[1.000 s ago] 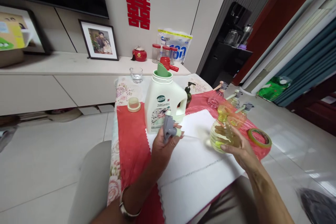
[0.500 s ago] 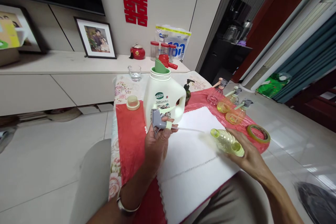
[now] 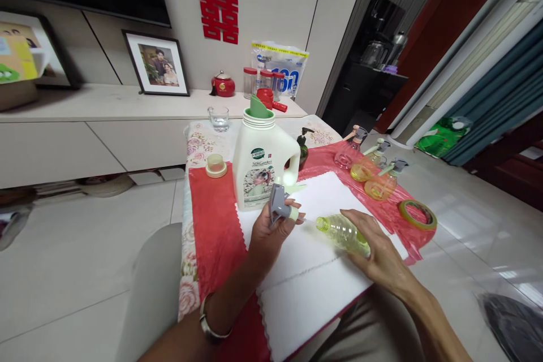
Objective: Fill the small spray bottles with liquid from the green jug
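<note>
My left hand [image 3: 269, 235] is closed around a grey spray-trigger head [image 3: 280, 207] with a pale green collar, held over the white cloth [image 3: 305, 288]. My right hand [image 3: 373, 249] grips a small yellow-green clear bottle [image 3: 341, 232], tipped on its side with its open neck toward the trigger head. The neck and the collar are a short gap apart, and the thin dip tube between them is hard to see. Just behind my left hand stands a white detergent jug [image 3: 263, 161] with a green funnel [image 3: 258, 107] in its mouth.
Three small spray bottles [image 3: 373, 172] and a roll of green tape [image 3: 418, 215] lie on the red cloth at right. A dark pump bottle [image 3: 302, 150], a beige cap [image 3: 215, 166] and a glass [image 3: 218, 117] sit further back. Jars stand on the cabinet behind.
The bottle went from upright to lying sideways and moved left toward the trigger head. My left hand shifted right and lower, closing the gap to the bottle's neck.
</note>
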Tool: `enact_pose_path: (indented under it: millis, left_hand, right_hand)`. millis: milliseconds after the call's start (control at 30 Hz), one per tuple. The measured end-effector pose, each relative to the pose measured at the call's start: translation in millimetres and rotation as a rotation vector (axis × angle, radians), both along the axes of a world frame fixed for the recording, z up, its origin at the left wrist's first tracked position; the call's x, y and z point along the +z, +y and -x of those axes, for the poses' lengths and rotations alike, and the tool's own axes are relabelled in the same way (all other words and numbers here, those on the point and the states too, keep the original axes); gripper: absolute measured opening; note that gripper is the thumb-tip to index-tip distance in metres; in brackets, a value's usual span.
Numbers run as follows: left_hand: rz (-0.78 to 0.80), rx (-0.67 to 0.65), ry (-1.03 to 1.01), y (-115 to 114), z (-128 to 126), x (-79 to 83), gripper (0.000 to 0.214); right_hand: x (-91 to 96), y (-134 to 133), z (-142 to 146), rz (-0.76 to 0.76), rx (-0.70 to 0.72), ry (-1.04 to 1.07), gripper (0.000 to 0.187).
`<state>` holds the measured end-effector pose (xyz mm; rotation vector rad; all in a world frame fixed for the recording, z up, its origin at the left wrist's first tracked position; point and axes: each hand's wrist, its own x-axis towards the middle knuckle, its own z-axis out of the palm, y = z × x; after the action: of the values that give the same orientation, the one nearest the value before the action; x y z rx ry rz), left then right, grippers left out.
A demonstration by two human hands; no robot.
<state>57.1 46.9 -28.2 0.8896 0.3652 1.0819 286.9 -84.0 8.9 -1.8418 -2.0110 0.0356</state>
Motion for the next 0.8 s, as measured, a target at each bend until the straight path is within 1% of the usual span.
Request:
enact_pose_path:
  millis: [133, 200, 267, 333, 533, 667, 800]
  left_hand:
    - [-0.100, -0.108, 0.091, -2.2, -0.5, -10.1, 0.035]
    - [-0.112, -0.155, 0.112, -2.2, -0.5, -12.0, 0.034]
    - [-0.095, -0.174, 0.096, -1.8, -0.8, -12.6, 0.034]
    - [-0.070, -0.166, 0.061, -1.3, -1.5, -12.3, 0.033]
    - [-0.003, -0.181, -0.017, -1.2, -3.4, -7.0, 0.033]
    - [0.031, -0.179, -0.050, -0.2, -3.5, -4.0, 0.032]
    - [0.051, -0.214, -0.083, 0.9, -3.2, -4.0, 0.032]
  right_hand:
    - [3.3, 8.1, 19.9, -0.006, 0.056, 0.055, 0.081]
    - [3.3, 10.7, 26.6, -0.008, 0.072, 0.079, 0.080]
    - [2.2, 11.9, 30.7, -0.001, 0.079, 0.111, 0.080]
    - [0.4, 11.8, 32.6, 0.007, 0.076, 0.161, 0.080]
    - [-2.1, 10.6, 30.0, 0.014, 0.060, 0.300, 0.077]
    - [-4.8, 9.7, 26.1, 0.030, 0.059, 0.488, 0.074]
    - [-12.0, 6.3, 23.4, 0.121, 0.025, 0.731, 0.070]
